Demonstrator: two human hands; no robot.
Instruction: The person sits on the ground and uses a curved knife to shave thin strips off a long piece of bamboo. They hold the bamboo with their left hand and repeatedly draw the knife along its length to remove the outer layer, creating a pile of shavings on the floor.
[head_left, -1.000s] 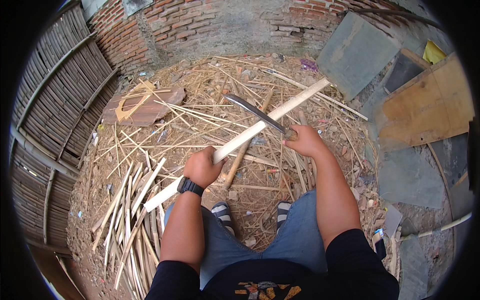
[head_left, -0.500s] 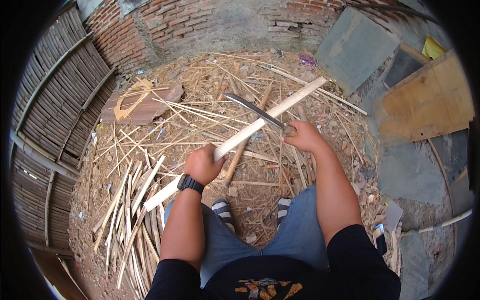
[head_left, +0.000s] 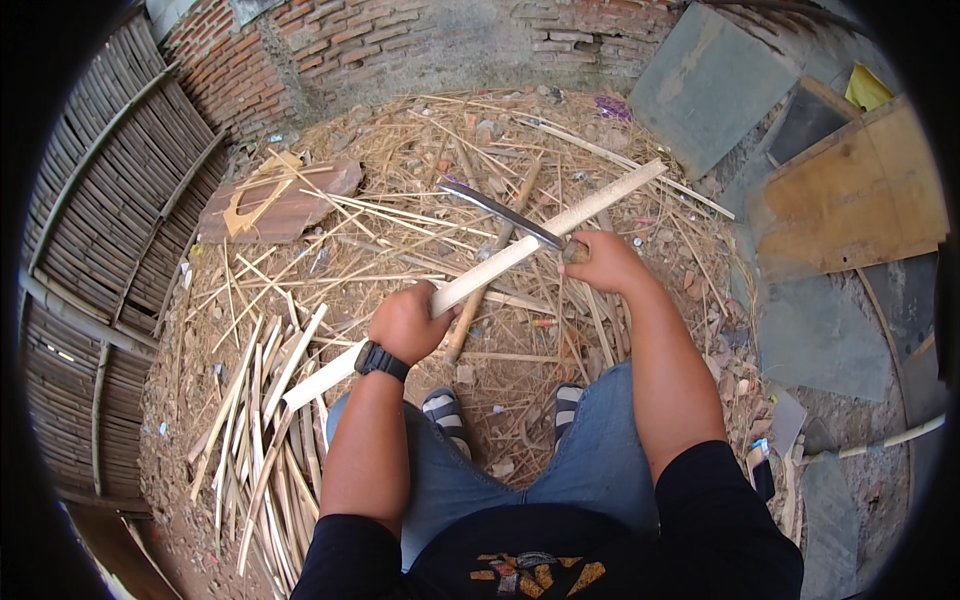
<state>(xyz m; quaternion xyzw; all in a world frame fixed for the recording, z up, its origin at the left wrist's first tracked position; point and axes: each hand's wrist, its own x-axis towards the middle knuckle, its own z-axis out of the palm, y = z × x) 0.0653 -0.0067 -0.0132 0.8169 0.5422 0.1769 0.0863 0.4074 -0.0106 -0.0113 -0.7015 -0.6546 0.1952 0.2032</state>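
A long pale bamboo slat [head_left: 495, 266] slants across in front of me, from my left thigh up to the far right. My left hand [head_left: 402, 325] is closed around its lower part, with a dark watch on the wrist. In my right hand [head_left: 604, 263] is the wooden handle of a machete [head_left: 502, 213]. The dark curved blade points to the far left and crosses the slat, its lower end against or just over the slat's surface. Whether it cuts into the slat I cannot tell.
Split bamboo strips [head_left: 262, 440] lie heaped by my left leg. Loose sticks and shavings litter the ground around a round pole [head_left: 470, 318]. A brown board [head_left: 290, 215] lies at far left. Bamboo fence [head_left: 110, 220], brick wall [head_left: 400, 45] and leaning grey sheets [head_left: 712, 85] surround me.
My right hand and the machete have moved slightly left and toward the far side along with a small shift of the slat. Both grips stay the same.
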